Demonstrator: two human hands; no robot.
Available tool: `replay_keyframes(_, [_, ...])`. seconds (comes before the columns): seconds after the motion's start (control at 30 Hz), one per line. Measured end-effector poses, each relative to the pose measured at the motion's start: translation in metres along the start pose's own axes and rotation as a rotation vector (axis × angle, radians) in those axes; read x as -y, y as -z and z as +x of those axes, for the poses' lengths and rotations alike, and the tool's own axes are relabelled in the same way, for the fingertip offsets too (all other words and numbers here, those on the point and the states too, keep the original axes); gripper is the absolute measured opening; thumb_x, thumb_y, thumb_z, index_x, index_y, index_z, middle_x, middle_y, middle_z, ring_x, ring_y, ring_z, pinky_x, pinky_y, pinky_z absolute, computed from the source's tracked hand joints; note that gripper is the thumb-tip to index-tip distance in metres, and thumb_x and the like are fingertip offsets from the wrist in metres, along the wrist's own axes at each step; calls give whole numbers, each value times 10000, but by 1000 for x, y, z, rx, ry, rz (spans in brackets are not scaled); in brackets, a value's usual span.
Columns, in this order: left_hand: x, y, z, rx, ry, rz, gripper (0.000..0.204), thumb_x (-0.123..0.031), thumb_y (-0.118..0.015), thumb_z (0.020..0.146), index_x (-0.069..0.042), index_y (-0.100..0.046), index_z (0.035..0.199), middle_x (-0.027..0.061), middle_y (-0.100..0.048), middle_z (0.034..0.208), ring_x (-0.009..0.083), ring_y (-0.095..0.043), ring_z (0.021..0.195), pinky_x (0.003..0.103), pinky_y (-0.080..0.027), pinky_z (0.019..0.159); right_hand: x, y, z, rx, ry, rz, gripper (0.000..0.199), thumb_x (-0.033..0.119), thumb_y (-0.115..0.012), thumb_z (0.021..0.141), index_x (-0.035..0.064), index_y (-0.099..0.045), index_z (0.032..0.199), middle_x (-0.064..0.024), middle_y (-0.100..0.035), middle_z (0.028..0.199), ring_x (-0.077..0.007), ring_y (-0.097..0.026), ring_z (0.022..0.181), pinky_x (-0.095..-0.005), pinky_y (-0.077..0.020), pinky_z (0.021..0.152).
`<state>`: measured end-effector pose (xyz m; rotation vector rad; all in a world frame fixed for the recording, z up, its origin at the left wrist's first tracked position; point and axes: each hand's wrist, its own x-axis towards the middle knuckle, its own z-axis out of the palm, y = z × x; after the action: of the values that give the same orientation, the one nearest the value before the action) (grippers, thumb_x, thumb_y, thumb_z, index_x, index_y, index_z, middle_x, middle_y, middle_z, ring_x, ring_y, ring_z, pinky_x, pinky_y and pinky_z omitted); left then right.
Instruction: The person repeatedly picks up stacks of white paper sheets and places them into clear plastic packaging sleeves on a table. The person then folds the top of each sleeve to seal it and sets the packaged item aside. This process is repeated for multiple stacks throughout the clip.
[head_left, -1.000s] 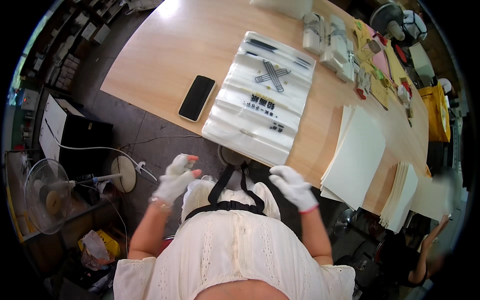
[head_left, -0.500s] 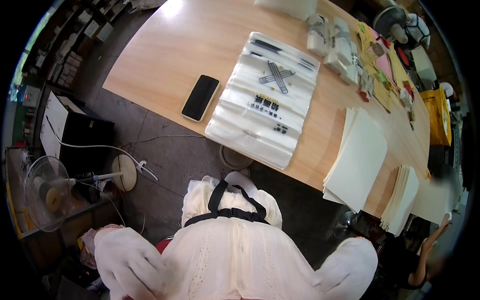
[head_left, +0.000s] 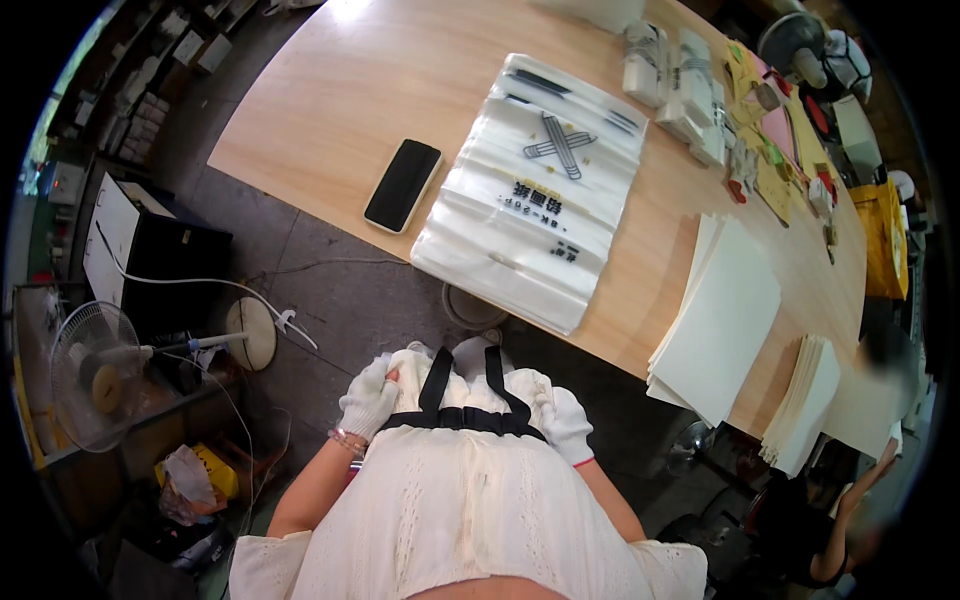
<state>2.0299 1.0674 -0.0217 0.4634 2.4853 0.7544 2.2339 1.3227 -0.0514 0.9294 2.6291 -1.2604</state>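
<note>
My left hand, in a white knit glove, is at the left side of the white blouse, its fingers closed on the cloth below the black strap. A bare fingertip shows there, and a bracelet circles the wrist. Opposite it, my right hand, in a white glove with a red cuff edge, is closed on the blouse's right side; its fingertips are partly lost in the cloth. Ahead on the wooden table lie a dark-screened phone and a stack of printed clear plastic bags.
White paper sheets and a narrower paper stack lie at the table's right edge. Bundled packs and cluttered small items are farther back. A standing fan is at left; a co-worker's arm shows at right.
My arms have come down and inward from the lower corners. Both gloved hands, not clearly visible before, are now on the blouse, which is drawn in at the sides. The view has shifted slightly.
</note>
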Motion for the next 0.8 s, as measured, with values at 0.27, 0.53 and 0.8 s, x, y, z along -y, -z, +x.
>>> replay_keyframes(0.27, [-12,51,-47,127,-392,65,272,-141,-656,706,-68,-574,955,104,-576,912,310,-566,851,393,-456,747,33,68,-24,110,65,259,374,329,-603,825,57,-567,1080,-126,-557,902,-269,-563,877,-375,-452,768])
replay_keyframes(0.53, [-50,41,-34,266,-567,501,137,-232,-576,746,-135,-599,839,49,-577,827,258,-604,797,394,-476,672,9,53,-35,519,207,-204,399,302,-527,842,182,-511,1222,-147,-579,979,-326,-562,975,-359,-457,830])
replay_keyframes(0.8, [-61,24,-6,111,-579,305,128,-221,-581,750,-132,-576,842,73,-588,792,294,-609,679,430,-475,559,1,20,8,268,367,-124,161,187,-546,821,106,-606,947,-147,-565,812,-310,-591,786,-403,-484,679])
